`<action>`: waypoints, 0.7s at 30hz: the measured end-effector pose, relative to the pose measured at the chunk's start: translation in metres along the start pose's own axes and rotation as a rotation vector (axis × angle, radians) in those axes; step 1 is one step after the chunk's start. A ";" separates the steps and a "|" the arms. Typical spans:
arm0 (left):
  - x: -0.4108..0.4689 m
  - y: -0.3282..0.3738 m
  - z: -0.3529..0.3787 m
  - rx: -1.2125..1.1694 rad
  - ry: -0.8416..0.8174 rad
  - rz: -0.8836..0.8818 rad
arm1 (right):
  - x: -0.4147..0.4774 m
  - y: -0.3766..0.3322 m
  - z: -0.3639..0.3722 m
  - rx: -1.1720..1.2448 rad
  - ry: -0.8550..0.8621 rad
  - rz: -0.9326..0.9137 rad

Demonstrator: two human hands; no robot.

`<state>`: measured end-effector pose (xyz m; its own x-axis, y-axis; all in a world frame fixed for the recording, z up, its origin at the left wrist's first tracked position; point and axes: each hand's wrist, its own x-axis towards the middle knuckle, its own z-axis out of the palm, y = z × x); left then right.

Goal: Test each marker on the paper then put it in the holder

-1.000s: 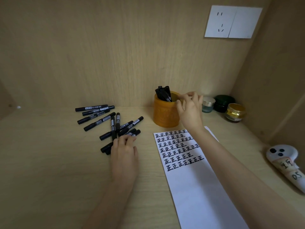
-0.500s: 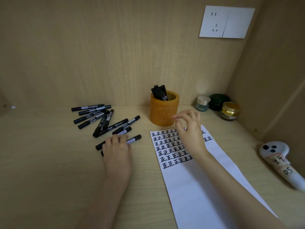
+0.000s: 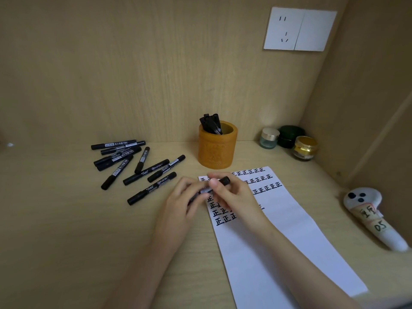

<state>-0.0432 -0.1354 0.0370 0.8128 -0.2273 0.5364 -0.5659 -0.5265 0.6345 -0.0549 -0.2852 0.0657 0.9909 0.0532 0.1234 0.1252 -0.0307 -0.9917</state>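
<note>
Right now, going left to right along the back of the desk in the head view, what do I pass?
loose black markers → orange holder → silver-lidded glass jar → dark green jar → gold-lidded jar → white controller

The light brown wooden desk (image 3: 55, 230) has wooden walls at the back and on the right. On its left side lie loose black markers (image 3: 124, 161) in a messy bunch, some crossing each other. Near the back stands the round orange holder (image 3: 217, 152). A long white paper (image 3: 278, 241) lies just in front of it, with black marks on its top part. In the back right corner sit three small jars close together: a clear jar (image 3: 269, 138), a dark green jar (image 3: 291, 136) and a gold-lidded jar (image 3: 305, 148). A white controller (image 3: 367, 212) with taped labels lies on the far right.
</note>
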 end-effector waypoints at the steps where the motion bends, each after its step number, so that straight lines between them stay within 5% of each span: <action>1: -0.001 0.002 0.001 -0.028 -0.023 0.004 | 0.000 -0.002 0.002 0.011 0.009 -0.011; 8: -0.004 0.003 0.002 -0.121 -0.120 -0.239 | -0.002 0.001 -0.002 0.044 0.183 -0.022; 21: -0.006 0.006 0.004 -0.056 -0.162 -0.137 | -0.010 0.003 -0.006 0.065 0.030 -0.043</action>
<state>-0.0507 -0.1404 0.0361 0.8916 -0.2880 0.3494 -0.4518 -0.5158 0.7279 -0.0639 -0.2922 0.0616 0.9859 0.0228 0.1659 0.1650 0.0361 -0.9856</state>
